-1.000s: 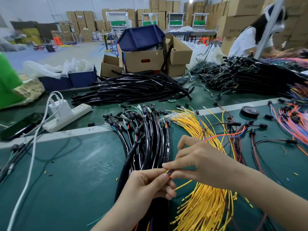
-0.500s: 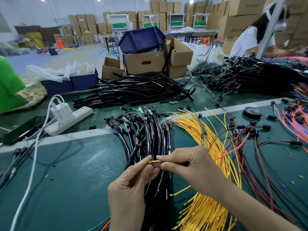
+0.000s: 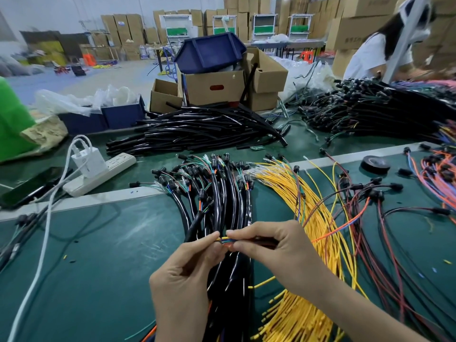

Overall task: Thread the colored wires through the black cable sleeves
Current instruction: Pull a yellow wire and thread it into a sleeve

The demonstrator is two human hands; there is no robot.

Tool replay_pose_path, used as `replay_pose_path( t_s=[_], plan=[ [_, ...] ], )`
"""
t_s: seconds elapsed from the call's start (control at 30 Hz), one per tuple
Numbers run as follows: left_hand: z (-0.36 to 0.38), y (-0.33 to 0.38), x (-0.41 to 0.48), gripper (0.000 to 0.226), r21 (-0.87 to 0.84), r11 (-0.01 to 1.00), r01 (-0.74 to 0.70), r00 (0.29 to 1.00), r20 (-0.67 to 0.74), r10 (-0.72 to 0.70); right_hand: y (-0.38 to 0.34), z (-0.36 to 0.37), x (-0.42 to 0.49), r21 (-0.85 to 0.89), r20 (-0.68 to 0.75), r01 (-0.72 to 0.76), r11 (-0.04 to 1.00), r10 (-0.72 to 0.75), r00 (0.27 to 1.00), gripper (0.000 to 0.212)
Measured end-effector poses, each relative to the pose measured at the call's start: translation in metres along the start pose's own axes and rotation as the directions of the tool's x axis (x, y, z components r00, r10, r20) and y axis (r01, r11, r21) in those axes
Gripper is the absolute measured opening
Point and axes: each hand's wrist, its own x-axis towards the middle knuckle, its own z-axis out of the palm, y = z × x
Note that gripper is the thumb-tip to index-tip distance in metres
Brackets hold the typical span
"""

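Note:
My left hand [image 3: 183, 275] and my right hand [image 3: 278, 253] meet above the green mat, both pinching a small bunch of colored wires [image 3: 225, 240] (yellow, blue, orange) between thumb and fingers. The wires trail right from my right hand as an orange strand. Whether a black sleeve is in my left hand I cannot tell. Under the hands lies a bundle of black sleeved cables [image 3: 222, 201] with colored wire ends fanned at the far side. A sheaf of yellow wires [image 3: 296, 193] lies just to the right.
Empty black sleeves [image 3: 202, 132] are piled beyond the mat's edge. Dark red and black wires [image 3: 385, 218] spread at right, near a black tape roll [image 3: 375, 164]. A white power strip [image 3: 98, 176] with charger sits left. Cardboard boxes [image 3: 214, 87] stand behind; a person [image 3: 377, 55] works at far right.
Both hands have risen and shifted slightly left over the black bundle. The wire tips now show more between the two pinches, and the view has tilted down a little.

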Motion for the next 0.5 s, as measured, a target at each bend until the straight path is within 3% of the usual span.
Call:
replay_pose_path(
  t_s=[0.13, 0.33, 0.5],
  plan=[
    [0.0, 0.003, -0.001, 0.02, 0.025, 0.999, 0.026, 0.999, 0.031, -0.027, 0.002, -0.001, -0.001, -0.051, 0.017, 0.008, 0.999, -0.007, 1.0, 0.019],
    [0.001, 0.011, 0.0, 0.019, -0.07, 0.981, 0.184, 0.976, 0.134, -0.173, 0.007, -0.004, -0.005, -0.074, 0.028, 0.083, 0.994, -0.081, 0.996, 0.011],
    [-0.004, 0.034, 0.032, 0.023, 0.124, 0.968, 0.219, 0.905, 0.345, -0.249, 0.013, -0.003, -0.004, -0.161, -0.054, 0.161, 0.974, -0.172, 0.984, 0.01]
  ],
)
